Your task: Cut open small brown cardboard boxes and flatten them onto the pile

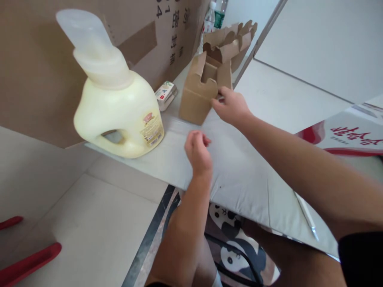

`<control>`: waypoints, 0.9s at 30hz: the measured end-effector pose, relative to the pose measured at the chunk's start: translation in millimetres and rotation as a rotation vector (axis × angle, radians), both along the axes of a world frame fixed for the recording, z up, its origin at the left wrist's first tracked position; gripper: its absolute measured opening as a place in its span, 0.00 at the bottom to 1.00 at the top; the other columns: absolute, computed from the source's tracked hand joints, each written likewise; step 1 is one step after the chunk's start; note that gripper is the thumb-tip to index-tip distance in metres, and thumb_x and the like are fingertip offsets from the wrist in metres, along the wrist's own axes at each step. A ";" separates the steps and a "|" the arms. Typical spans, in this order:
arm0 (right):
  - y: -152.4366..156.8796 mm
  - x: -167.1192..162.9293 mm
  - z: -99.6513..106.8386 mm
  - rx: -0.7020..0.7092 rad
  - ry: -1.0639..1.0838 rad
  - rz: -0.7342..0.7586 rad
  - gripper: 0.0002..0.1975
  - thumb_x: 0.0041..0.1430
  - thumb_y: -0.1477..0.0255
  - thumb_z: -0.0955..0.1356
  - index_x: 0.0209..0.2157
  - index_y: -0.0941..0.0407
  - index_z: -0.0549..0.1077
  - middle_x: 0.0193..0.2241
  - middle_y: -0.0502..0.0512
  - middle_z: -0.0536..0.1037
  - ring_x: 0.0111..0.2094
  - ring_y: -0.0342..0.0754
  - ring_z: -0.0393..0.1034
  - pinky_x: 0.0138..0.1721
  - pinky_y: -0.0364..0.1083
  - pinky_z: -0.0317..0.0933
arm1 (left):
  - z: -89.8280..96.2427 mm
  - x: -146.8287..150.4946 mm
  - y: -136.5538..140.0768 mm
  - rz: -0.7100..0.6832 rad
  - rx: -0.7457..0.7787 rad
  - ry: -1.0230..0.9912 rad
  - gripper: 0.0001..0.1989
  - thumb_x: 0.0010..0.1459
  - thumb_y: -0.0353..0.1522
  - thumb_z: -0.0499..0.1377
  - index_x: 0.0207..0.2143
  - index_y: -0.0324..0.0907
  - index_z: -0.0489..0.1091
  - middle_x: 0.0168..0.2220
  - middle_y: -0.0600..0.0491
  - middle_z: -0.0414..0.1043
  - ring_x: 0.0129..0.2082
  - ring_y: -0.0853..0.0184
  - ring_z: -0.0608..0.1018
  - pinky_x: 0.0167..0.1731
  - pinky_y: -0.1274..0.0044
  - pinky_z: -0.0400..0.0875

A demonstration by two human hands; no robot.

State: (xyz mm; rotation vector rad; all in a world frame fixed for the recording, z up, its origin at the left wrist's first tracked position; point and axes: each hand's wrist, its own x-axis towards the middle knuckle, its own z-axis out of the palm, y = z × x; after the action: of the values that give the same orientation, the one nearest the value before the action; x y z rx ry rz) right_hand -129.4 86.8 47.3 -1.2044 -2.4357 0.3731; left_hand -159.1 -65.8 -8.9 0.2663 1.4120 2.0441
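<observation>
A small brown cardboard box with notched top flaps stands open on the grey-covered table. My right hand pinches the near right edge of this box between thumb and fingers. Just in front of the box, my left hand hovers with its fingers curled in, and nothing shows in them. Behind the held box are more open cardboard boxes of the same kind. To the left of my hands stands a large pale yellow jug with a translucent cap, and between jug and box lies a small white pack.
A big printed carton rises at the back left. Plastic bottles stand in the far corner. A white pen-like tool and a red-and-white printed package lie at the right. Red handles show at lower left.
</observation>
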 end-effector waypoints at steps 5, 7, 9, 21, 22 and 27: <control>-73.5 122.0 1.4 -0.058 0.238 -0.092 0.16 0.63 0.65 0.64 0.47 0.54 0.79 0.46 0.59 0.83 0.49 0.59 0.77 0.52 0.56 0.68 | -10.5 -8.6 -9.2 0.309 -0.019 0.247 0.06 0.61 0.36 0.49 0.36 0.45 0.64 0.39 0.51 0.67 0.47 0.64 0.73 0.50 0.73 0.66; -100.4 178.5 -8.0 -0.021 0.324 -0.153 0.16 0.64 0.62 0.64 0.45 0.52 0.80 0.47 0.59 0.83 0.50 0.58 0.76 0.54 0.56 0.67 | -14.3 -4.3 -7.4 0.264 0.015 0.357 0.10 0.62 0.38 0.51 0.42 0.45 0.67 0.46 0.49 0.69 0.52 0.63 0.72 0.54 0.72 0.65; -124.5 231.6 -22.5 0.062 0.440 -0.196 0.17 0.66 0.58 0.64 0.44 0.52 0.80 0.44 0.59 0.83 0.47 0.58 0.78 0.51 0.56 0.69 | -16.8 4.0 -3.1 0.162 0.079 0.499 0.16 0.63 0.42 0.52 0.47 0.45 0.69 0.51 0.48 0.70 0.55 0.61 0.72 0.57 0.70 0.66; -150.0 313.8 -55.5 -0.025 0.687 -0.059 0.17 0.71 0.59 0.60 0.39 0.54 0.75 0.20 0.47 0.74 0.21 0.44 0.68 0.28 0.45 0.63 | -14.5 92.8 42.3 -0.104 0.219 0.664 0.16 0.53 0.39 0.51 0.26 0.39 0.74 0.30 0.48 0.77 0.32 0.63 0.76 0.36 0.70 0.68; -145.7 314.9 -56.3 -0.021 0.693 -0.046 0.16 0.70 0.60 0.60 0.38 0.54 0.74 0.20 0.47 0.73 0.22 0.44 0.67 0.29 0.44 0.63 | -12.4 98.9 46.1 -0.048 0.199 0.635 0.16 0.51 0.39 0.51 0.24 0.39 0.73 0.27 0.48 0.75 0.31 0.63 0.74 0.33 0.71 0.67; -138.0 316.9 -63.0 -0.033 0.808 -0.072 0.12 0.65 0.61 0.61 0.34 0.53 0.69 0.23 0.49 0.71 0.27 0.45 0.67 0.30 0.44 0.61 | -4.4 117.8 62.5 0.025 0.102 0.657 0.12 0.45 0.40 0.52 0.22 0.43 0.68 0.25 0.52 0.66 0.34 0.61 0.72 0.38 0.69 0.64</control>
State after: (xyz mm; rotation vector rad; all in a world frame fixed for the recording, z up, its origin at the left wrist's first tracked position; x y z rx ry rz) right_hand 187.5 -51.2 -15.7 -0.9021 -1.6887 0.7152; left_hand -41.3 -3.3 -13.2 1.0432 1.6778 2.1491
